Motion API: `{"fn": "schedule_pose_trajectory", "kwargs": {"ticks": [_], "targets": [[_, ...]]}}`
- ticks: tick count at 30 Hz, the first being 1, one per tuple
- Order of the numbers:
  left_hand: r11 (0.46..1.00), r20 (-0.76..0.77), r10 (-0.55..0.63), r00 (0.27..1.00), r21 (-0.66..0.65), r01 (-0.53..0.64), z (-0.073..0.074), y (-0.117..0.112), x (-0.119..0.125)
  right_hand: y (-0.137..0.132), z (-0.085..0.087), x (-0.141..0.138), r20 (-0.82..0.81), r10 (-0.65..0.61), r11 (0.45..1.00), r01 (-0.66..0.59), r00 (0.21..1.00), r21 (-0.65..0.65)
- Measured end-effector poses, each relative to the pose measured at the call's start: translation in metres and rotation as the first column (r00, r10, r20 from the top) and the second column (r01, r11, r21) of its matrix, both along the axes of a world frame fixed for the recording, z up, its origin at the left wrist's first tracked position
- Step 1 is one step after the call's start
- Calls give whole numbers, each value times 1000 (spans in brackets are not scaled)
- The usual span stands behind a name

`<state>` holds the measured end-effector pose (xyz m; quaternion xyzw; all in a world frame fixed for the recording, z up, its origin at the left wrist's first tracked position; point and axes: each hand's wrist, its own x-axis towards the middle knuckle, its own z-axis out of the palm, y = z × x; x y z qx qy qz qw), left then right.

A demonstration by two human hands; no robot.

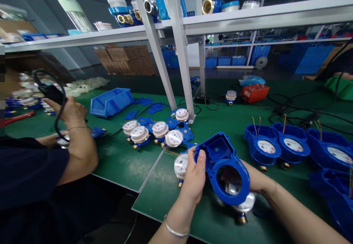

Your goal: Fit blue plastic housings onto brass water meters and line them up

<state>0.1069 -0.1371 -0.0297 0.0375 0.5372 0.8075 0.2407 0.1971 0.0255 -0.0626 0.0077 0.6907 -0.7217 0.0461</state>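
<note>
A blue plastic water meter housing (233,159), with a rectangular box end and a round opening, is tilted up in front of me. My left hand (196,176) grips its box end, thumb over the rim. Behind the ring end is my right hand (255,179); its fingers are hidden, so I cannot tell whether they hold the housing. Below the ring sits a water meter (248,201) with a brass fitting, partly covered by it. Another water meter (181,165) stands just left of my left hand.
Several water meters (140,134) with blue brackets stand left of centre. Housed meters (266,147) line the right side. A rack post (182,60) rises from the table. At left, a co-worker's hand (70,111) holds a black cabled tool. A blue bin (111,102) stands behind.
</note>
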Motion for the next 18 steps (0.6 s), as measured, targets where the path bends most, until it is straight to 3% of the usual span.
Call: {"fn": "schedule_pose_trajectory", "kwargs": {"ticks": [4,9,11,15,18], "targets": [[997,-40,-66,997,-51,64,-1,4,-1,2,-4,-1,54,-22,986,30,998,-162],[977,-132,-157,979,-164,134,-3,8,-5,12,-10,2,138,-200,910,237,970,-340],[956,-164,-225,960,-225,186,-4,10,-7,13,-5,8,158,-271,860,312,950,-404],[914,-232,-334,914,-316,254,-1,15,-6,2,19,23,241,-456,706,513,857,-489],[921,-345,-317,884,-333,201,7,15,-1,-7,31,29,252,-519,669,571,817,-475]]}}
